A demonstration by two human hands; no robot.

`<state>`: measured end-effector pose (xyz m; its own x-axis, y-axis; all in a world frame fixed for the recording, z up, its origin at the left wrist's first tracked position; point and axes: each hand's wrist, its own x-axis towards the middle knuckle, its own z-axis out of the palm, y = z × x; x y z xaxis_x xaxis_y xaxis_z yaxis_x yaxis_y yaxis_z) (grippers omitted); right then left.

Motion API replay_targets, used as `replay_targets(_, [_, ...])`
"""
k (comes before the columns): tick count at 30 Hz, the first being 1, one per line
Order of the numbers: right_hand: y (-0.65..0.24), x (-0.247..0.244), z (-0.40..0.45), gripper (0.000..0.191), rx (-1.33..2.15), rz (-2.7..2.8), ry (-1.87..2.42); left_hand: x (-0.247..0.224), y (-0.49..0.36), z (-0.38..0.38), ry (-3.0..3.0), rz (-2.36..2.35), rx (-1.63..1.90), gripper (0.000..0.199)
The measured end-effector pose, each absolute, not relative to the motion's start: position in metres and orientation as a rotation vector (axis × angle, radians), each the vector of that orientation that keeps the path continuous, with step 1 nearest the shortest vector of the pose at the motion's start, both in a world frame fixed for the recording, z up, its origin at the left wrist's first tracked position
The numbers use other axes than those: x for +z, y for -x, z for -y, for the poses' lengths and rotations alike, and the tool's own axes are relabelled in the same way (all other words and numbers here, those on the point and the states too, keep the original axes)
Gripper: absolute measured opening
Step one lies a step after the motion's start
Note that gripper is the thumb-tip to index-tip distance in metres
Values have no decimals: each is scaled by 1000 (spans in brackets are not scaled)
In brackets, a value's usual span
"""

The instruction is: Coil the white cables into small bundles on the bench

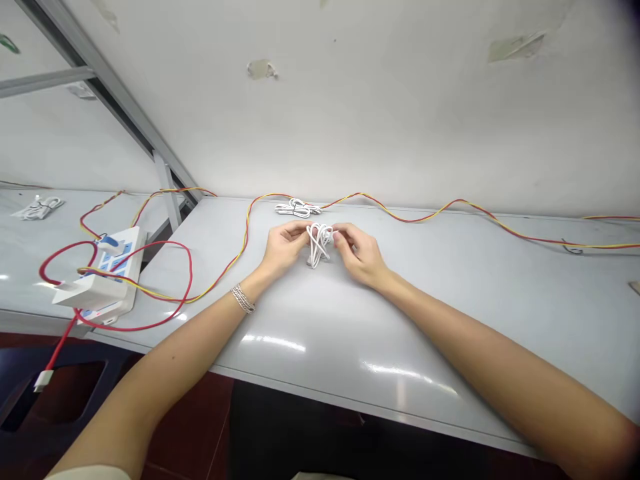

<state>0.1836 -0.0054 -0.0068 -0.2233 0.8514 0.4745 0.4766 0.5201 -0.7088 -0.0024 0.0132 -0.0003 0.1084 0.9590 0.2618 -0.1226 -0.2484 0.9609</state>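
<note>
A grey table [320, 320] runs along a scuffed white wall [320, 113]. A red-and-yellow wire [410, 217] snakes along the table's back edge and loops around a white power board [100, 273] at nine o'clock; a bundled white cable [297, 209] lies at twelve. At the centre, the left hand [285, 243] and right hand [360, 255] are together, pinching a looped white cable [319, 243] between them, its loose loops drooping toward the table.
</note>
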Motion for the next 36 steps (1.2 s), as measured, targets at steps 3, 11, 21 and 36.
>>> replay_targets(3, [-181, -7, 10, 29, 565, 1904, 954, 0, 2, -12, -1385, -894, 1359, 31])
replay_targets(11, [-181, -12, 7, 27, 396, 2037, 896, 0, 1, -7, -1510, -912, 1385, 24])
replay_targets(21, [-182, -12, 4, 19, 613, 1868, 979, 2, 4, -3, -1817, -922, 1276, 23])
replay_targets(36, [-183, -11, 2, 39, 1028, 1641, 930, -1, -1, 3, -1888, -1034, 1240, 22])
